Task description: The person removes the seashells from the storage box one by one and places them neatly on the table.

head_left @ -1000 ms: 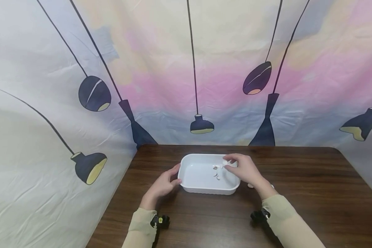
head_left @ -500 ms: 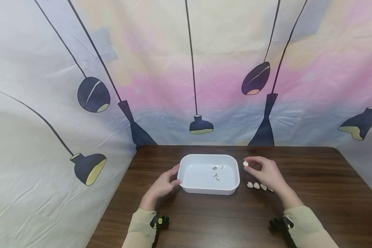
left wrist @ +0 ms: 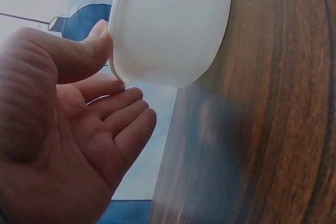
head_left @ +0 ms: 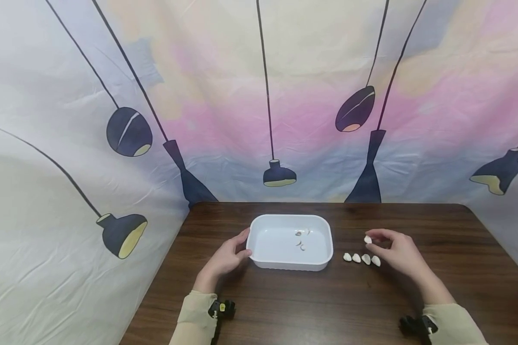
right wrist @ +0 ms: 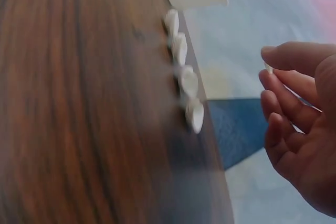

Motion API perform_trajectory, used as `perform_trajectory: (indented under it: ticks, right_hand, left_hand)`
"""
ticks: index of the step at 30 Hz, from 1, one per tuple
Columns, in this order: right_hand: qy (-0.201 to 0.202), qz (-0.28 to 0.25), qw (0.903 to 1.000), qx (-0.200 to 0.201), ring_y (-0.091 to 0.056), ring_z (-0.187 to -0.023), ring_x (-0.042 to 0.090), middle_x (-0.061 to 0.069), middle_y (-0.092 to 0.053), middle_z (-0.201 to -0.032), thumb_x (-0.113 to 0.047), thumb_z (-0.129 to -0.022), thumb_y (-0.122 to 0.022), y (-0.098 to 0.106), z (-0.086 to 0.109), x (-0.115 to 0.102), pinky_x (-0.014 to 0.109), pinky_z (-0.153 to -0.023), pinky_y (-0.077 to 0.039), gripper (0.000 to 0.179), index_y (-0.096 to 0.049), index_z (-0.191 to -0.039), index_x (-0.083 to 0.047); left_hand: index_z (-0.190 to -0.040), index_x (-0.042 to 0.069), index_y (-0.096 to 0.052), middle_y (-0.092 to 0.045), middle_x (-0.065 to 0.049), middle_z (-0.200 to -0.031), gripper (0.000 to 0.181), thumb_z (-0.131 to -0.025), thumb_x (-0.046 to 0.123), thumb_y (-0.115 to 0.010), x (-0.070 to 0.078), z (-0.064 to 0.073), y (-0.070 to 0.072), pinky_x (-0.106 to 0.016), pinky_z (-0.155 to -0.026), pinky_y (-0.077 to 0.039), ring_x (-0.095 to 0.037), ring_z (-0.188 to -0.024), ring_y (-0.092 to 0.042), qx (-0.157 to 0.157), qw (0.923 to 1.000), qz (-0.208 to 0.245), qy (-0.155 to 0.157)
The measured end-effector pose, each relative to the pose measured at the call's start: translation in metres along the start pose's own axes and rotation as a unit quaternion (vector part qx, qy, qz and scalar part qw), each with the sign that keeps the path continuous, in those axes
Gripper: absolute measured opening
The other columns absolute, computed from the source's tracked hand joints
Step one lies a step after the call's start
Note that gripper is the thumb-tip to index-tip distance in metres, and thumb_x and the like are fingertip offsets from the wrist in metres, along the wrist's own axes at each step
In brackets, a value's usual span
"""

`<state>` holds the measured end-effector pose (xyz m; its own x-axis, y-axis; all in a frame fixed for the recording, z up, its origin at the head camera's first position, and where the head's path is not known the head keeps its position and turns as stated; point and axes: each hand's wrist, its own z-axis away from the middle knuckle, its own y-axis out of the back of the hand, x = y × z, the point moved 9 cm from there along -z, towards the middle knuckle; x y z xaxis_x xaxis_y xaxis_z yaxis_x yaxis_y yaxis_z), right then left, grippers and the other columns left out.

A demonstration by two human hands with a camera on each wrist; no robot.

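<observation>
My left hand [head_left: 224, 258] grips the left end of a white rectangular tray [head_left: 291, 265], thumb and forefinger at its rim, the other fingers loosely bent in the left wrist view. Small pale pieces with brownish edges [head_left: 299, 234] lie in the tray's right half. Between thumb and forefinger, my right hand [head_left: 399, 251] pinches a small white seashell [head_left: 368, 239]; in the right wrist view only a sliver of that shell [right wrist: 269, 68] shows. Just below the held shell, several similar white shells [head_left: 366, 259] form a row on the table, right of the tray.
The dark wood-grain table [head_left: 311, 306] extends around the tray and shells. Behind it hangs a pastel cloth [head_left: 319, 120] printed with dark lamps. Each wrist wears a small black camera mount, the left one [head_left: 226, 309] close above the table.
My right hand has drawn back from above the tray to the right, carrying the pinched shell over the row, which it partly covered before. My left hand and the tray have stayed in place.
</observation>
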<state>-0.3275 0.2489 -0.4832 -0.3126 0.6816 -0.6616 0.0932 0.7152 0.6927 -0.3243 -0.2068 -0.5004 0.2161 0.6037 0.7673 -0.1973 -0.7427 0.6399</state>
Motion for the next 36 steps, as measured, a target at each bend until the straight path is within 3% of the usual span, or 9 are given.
perform_trajectory:
  ticks: [5,13,24,36]
  right_hand:
    - [-0.025,0.002,0.9990,-0.038,-0.074,-0.093,0.019,0.000,-0.077,-0.101,-0.023,-0.093,-0.086,0.002,0.009,0.016,0.029,-0.074,-0.058,0.033,-0.079,-0.120,-0.007]
    - [-0.036,0.012,0.9964,-0.076,-0.066,-0.088,0.005,-0.005,-0.076,-0.098,-0.027,-0.092,-0.087,0.002,0.018,0.030,0.028,-0.074,-0.054,0.033,-0.080,-0.117,-0.008]
    - [-0.042,-0.012,0.9914,-0.123,-0.067,-0.084,0.003,-0.004,-0.075,-0.094,-0.022,-0.092,-0.085,-0.003,0.023,0.043,0.025,-0.073,-0.055,0.028,-0.078,-0.112,-0.004]
    - [-0.071,-0.005,0.9867,-0.146,-0.067,-0.086,0.007,-0.002,-0.074,-0.095,-0.024,-0.091,-0.086,-0.004,0.027,0.052,0.026,-0.073,-0.054,0.030,-0.078,-0.112,-0.005]
  left_hand:
    - [-0.164,0.000,-0.038,-0.037,-0.016,-0.170,0.068,-0.104,0.009,-0.068,0.000,0.000,0.000,-0.054,-0.127,-0.028,-0.035,-0.157,-0.035,0.001,1.0000,-0.002,0.007]
    - [-0.164,0.002,-0.039,-0.038,-0.015,-0.170,0.068,-0.104,0.008,-0.068,-0.004,0.001,-0.002,-0.055,-0.126,-0.029,-0.035,-0.157,-0.035,0.006,0.9999,0.002,0.009]
    - [-0.164,0.001,-0.039,-0.037,-0.016,-0.170,0.067,-0.104,0.008,-0.067,-0.003,-0.001,0.000,-0.055,-0.126,-0.029,-0.036,-0.157,-0.035,0.005,1.0000,0.003,0.002]
    - [-0.163,-0.001,-0.039,-0.038,-0.016,-0.170,0.067,-0.103,0.007,-0.067,0.000,0.000,0.000,-0.054,-0.127,-0.029,-0.035,-0.157,-0.035,0.003,1.0000,0.002,0.002]
